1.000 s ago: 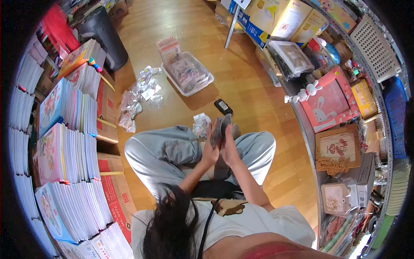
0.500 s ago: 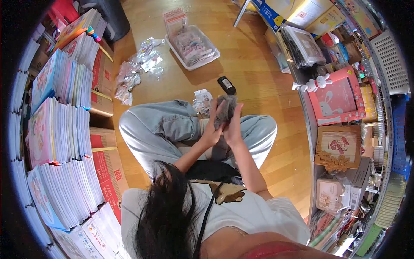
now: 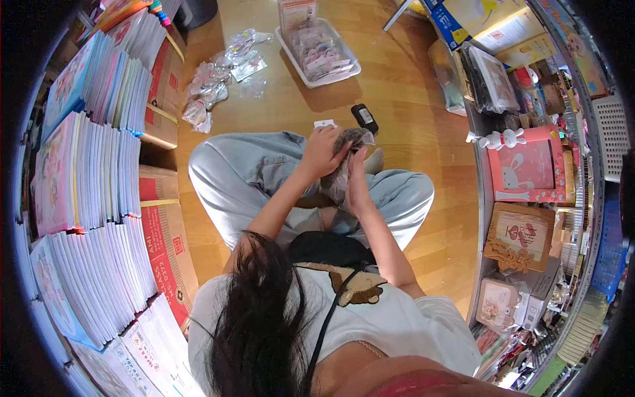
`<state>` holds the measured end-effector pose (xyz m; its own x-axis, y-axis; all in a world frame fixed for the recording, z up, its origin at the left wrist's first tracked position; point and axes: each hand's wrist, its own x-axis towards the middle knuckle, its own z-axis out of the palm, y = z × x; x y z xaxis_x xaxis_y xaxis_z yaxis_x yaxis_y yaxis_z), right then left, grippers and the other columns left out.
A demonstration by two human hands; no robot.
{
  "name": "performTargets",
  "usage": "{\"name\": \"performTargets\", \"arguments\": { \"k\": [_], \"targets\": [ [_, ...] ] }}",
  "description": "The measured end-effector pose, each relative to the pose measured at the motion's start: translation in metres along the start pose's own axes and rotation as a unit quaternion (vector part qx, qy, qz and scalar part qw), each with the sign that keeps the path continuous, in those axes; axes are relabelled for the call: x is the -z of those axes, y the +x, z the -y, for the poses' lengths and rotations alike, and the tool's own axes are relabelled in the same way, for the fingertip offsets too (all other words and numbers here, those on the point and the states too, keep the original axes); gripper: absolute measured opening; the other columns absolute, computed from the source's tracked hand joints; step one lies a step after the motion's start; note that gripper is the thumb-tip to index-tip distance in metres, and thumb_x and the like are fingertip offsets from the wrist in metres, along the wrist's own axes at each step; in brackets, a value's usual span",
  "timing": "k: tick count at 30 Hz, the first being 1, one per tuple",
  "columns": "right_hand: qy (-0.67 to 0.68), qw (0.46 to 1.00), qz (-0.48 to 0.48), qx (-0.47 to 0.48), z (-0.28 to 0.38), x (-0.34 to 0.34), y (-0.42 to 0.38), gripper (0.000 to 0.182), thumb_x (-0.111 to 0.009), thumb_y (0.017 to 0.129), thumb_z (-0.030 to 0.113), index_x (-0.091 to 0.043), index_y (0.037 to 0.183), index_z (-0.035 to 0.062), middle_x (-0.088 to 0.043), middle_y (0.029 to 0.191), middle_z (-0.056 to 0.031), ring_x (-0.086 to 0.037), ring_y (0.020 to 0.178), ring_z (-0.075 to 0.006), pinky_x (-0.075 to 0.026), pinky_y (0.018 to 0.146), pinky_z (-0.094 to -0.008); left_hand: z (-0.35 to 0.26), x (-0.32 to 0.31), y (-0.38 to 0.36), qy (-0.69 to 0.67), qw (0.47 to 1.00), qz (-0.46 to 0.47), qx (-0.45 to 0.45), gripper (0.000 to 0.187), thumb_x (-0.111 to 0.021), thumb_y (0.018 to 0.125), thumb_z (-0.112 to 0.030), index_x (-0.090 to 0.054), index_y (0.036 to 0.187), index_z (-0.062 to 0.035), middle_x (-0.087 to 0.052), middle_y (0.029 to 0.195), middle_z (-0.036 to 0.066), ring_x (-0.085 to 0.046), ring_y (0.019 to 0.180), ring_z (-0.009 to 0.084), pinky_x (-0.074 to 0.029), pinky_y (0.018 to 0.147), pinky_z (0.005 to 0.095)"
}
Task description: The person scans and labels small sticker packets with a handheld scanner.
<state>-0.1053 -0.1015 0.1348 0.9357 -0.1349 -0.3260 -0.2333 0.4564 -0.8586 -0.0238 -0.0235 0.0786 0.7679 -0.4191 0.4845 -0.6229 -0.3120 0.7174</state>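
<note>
Above my crossed legs, a grey fuzzy item [image 3: 346, 139] in what looks like clear plastic wrapping is between my two hands; its exact kind cannot be made out. My left hand [image 3: 322, 152] is closed round its left side, fingers curled over the top. From the right, my right hand [image 3: 357, 184] grips the lower side with the thumb pointing up. Part of a white card packet [image 3: 323, 124] shows just beyond my left fingers. A small black object with a white label [image 3: 364, 118] lies on the floor past my hands.
A white basket [image 3: 358, 69] of packaged items stands ahead, with loose clear packets [image 3: 210, 81] to its left. Stacked books [image 3: 92, 185] and cardboard boxes [image 3: 165, 245] line the left. Shelves with a pink rabbit frame [image 3: 528, 173] and a wooden plaque [image 3: 520, 236] are on the right.
The grey item has turned between my hands, and its plastic wrapping shows more. My left hand has shifted over its top and hides most of the white card packet. The view has shifted slightly.
</note>
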Motion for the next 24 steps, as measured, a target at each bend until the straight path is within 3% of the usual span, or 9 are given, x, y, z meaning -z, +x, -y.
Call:
{"name": "performTargets", "arguments": {
  "k": [3, 7, 10, 12, 14, 17, 18, 21, 24],
  "targets": [
    [-0.136, 0.989, -0.027, 0.043, -0.022, 0.011, 0.011, 0.064, -0.026, 0.093, 0.052, -0.046, 0.118, -0.0028, -0.051, 0.115, -0.0102, -0.048, 0.104, -0.0188, -0.035, 0.090, -0.0290, 0.001, 0.014, 0.000, -0.014, 1.000, 0.001, 0.017, 0.026, -0.054, 0.083, -0.027, -0.059, 0.091, -0.0031, -0.058, 0.087, 0.017, -0.055, 0.085, 0.0357, -0.043, 0.074, 0.0429],
    [-0.308, 0.947, -0.032, 0.087, -0.028, 0.007, 0.019, 0.049, -0.033, 0.095, 0.040, -0.054, 0.100, -0.0042, -0.057, 0.090, -0.0123, -0.050, 0.084, -0.0184, -0.039, 0.078, -0.0300, 0.021, 0.023, 0.006, -0.041, 0.996, 0.019, 0.076, 0.035, -0.048, 0.087, -0.035, -0.059, 0.091, -0.0022, -0.059, 0.083, 0.020, -0.056, 0.078, 0.0391, -0.044, 0.067, 0.0463],
    [-0.347, 0.934, -0.010, 0.085, -0.039, 0.015, 0.024, 0.038, -0.037, 0.095, 0.031, -0.053, 0.092, -0.0033, -0.055, 0.079, -0.0145, -0.051, 0.075, -0.0205, -0.040, 0.071, -0.0329, 0.051, 0.048, 0.016, 0.117, 0.973, 0.055, 0.191, 0.045, -0.042, 0.089, -0.044, -0.059, 0.094, -0.0023, -0.060, 0.081, 0.023, -0.057, 0.077, 0.0413, -0.044, 0.067, 0.0483],
    [-0.415, 0.897, -0.030, 0.146, -0.031, 0.007, 0.022, 0.034, -0.038, 0.095, 0.027, -0.053, 0.087, -0.0027, -0.054, 0.074, -0.0158, -0.051, 0.070, -0.0237, -0.040, 0.067, -0.0347, 0.075, 0.077, 0.020, 0.082, 0.972, -0.008, 0.221, 0.053, -0.039, 0.089, -0.049, -0.059, 0.095, -0.0008, -0.059, 0.081, 0.026, -0.056, 0.076, 0.0436, -0.044, 0.067, 0.0480],
    [-0.479, 0.868, -0.052, 0.122, -0.022, 0.012, 0.036, 0.031, -0.039, 0.094, 0.025, -0.052, 0.090, -0.0023, -0.055, 0.078, -0.0186, -0.053, 0.073, -0.0283, -0.041, 0.069, -0.0357, 0.114, 0.094, 0.020, 0.040, 0.963, -0.133, 0.233, 0.054, -0.040, 0.089, -0.050, -0.059, 0.098, -0.0006, -0.059, 0.081, 0.028, -0.057, 0.075, 0.0432, -0.044, 0.066, 0.0458],
    [-0.511, 0.846, -0.058, 0.140, -0.035, 0.043, 0.077, 0.032, -0.038, 0.095, 0.028, -0.051, 0.100, -0.0014, -0.057, 0.082, -0.0203, -0.054, 0.076, -0.0331, -0.042, 0.068, -0.0356, 0.092, 0.136, 0.022, -0.131, 0.896, -0.298, 0.303, 0.059, -0.045, 0.088, -0.050, -0.058, 0.097, 0.0069, -0.062, 0.085, 0.018, -0.057, 0.077, 0.0243, -0.043, 0.072, 0.0362],
    [-0.513, 0.841, -0.055, 0.160, -0.048, 0.056, 0.095, 0.035, -0.037, 0.095, 0.029, -0.050, 0.105, -0.0011, -0.057, 0.083, -0.0204, -0.054, 0.076, -0.0344, -0.042, 0.067, -0.0353, 0.093, 0.140, 0.019, -0.142, 0.886, -0.315, 0.308, 0.060, -0.046, 0.088, -0.050, -0.058, 0.096, 0.0082, -0.062, 0.085, 0.017, -0.057, 0.078, 0.0230, -0.042, 0.073, 0.0356],
    [-0.709, 0.665, -0.083, 0.219, -0.079, 0.078, 0.124, 0.046, -0.040, 0.092, 0.032, -0.035, 0.129, 0.0040, -0.050, 0.111, -0.0270, -0.050, 0.100, -0.0410, -0.040, 0.084, -0.0393, 0.099, 0.138, 0.009, -0.169, 0.869, -0.334, 0.324, 0.062, -0.047, 0.087, -0.050, -0.058, 0.096, 0.0105, -0.062, 0.086, 0.015, -0.056, 0.081, 0.0207, -0.042, 0.075, 0.0345],
    [-0.750, 0.607, -0.080, 0.249, -0.058, 0.055, 0.116, 0.058, -0.039, 0.092, 0.038, -0.023, 0.137, 0.0063, -0.043, 0.122, -0.0276, -0.044, 0.109, -0.0419, -0.037, 0.090, -0.0433, 0.112, 0.111, 0.002, -0.143, 0.880, -0.255, 0.373, 0.060, -0.047, 0.087, -0.049, -0.058, 0.096, 0.0091, -0.062, 0.085, 0.016, -0.057, 0.078, 0.0218, -0.043, 0.073, 0.0369]
  ]
}}
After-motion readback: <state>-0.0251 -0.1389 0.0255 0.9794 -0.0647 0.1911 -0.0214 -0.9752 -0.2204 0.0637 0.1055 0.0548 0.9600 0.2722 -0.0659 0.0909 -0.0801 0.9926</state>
